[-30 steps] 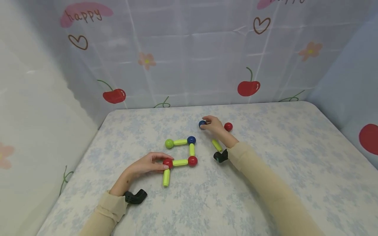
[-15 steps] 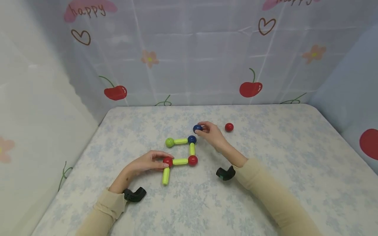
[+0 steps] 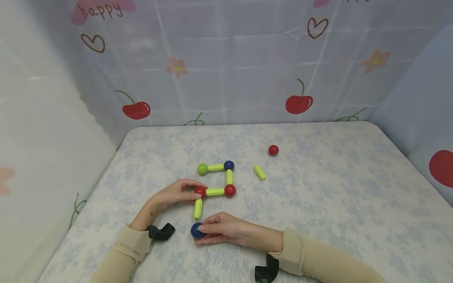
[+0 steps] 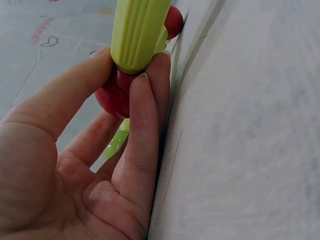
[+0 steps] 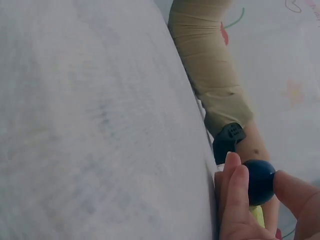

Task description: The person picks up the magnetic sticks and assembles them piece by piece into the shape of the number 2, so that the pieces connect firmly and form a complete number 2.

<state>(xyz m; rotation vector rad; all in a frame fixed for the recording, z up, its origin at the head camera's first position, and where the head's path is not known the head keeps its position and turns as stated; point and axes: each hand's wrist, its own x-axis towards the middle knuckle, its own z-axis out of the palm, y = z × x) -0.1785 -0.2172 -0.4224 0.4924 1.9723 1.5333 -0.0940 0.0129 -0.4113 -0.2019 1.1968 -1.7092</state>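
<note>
My left hand (image 3: 175, 192) pinches a red ball (image 3: 200, 192) at the corner of a joined shape of yellow-green rods and balls on the table. From that ball one rod (image 3: 197, 208) points toward me, and another rod (image 3: 215, 192) runs right to a second red ball (image 3: 230, 190). A third rod (image 3: 229, 177) leads back to a blue ball (image 3: 229, 165), then a rod (image 3: 215, 167) joins a green ball (image 3: 202, 169). Between thumb and fingers my right hand (image 3: 226, 230) holds another blue ball (image 5: 261, 182), just in front of the near rod's free end and apart from it.
A loose yellow-green rod (image 3: 260, 172) lies right of the joined shape. Farther back sits a loose red ball (image 3: 273, 150). A patterned cloth covers the table (image 3: 336, 188), and printed curtains (image 3: 226, 78) stand behind and at both sides.
My right hand has carried the blue ball from the back of the table toward me, to the near end of the shape. The left hand stays on its red ball.
</note>
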